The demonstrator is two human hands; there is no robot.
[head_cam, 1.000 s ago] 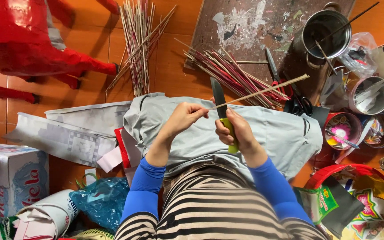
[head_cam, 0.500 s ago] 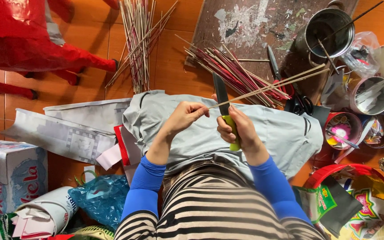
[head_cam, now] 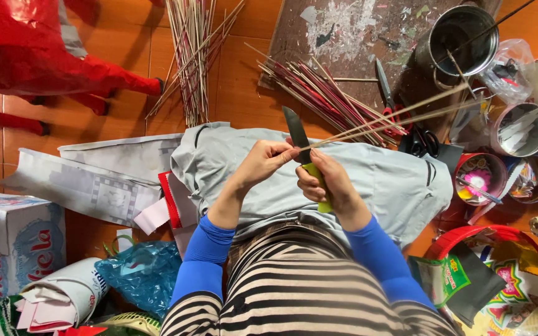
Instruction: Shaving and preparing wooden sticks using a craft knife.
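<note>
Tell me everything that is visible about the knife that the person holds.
The knife has a dark, pointed blade that looks like metal and a yellow-green handle that looks like plastic. The right hand grips the handle, so only its lower end shows below the fist. The blade stands nearly upright, tip pointing away from the person and leaning slightly left. It is held above a grey cloth on the lap. Thin bamboo sticks, pinched by the left hand, cross the blade near its base and appear to touch it.

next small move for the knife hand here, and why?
Probably push the knife blade a little further along the thin sticks, away from the body: the right hand holds its green handle, the blade meets the sticks, and the left hand pinches their near end.
</note>
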